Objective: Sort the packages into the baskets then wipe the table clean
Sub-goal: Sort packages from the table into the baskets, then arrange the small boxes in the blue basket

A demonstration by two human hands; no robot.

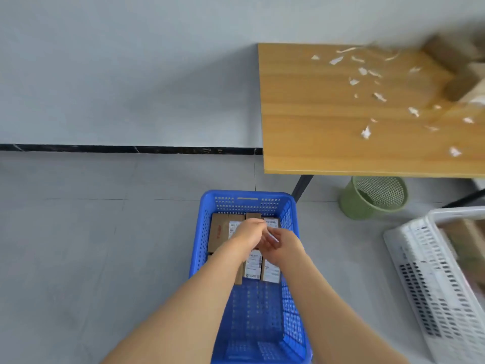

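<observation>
Over the blue basket (203, 245) | left hand (246, 232) and right hand (282, 246) meet, fingers touching, can't tell if they hold anything | boxes (219, 232) underneath, long sides pointing away from the person | leftover packages (443, 52) up-right on the table (315, 114), so right hand's nearer imo

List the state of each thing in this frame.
Blue basket: on floor, packages at far end.
White basket: on floor, brown packages inside.
Table: strewn with paper scraps; blurred boxes at right.
Green bin: upright under table.
Left hand: above packages, grip unclear.
Right hand: fingers relaxed, holding nothing.
</observation>
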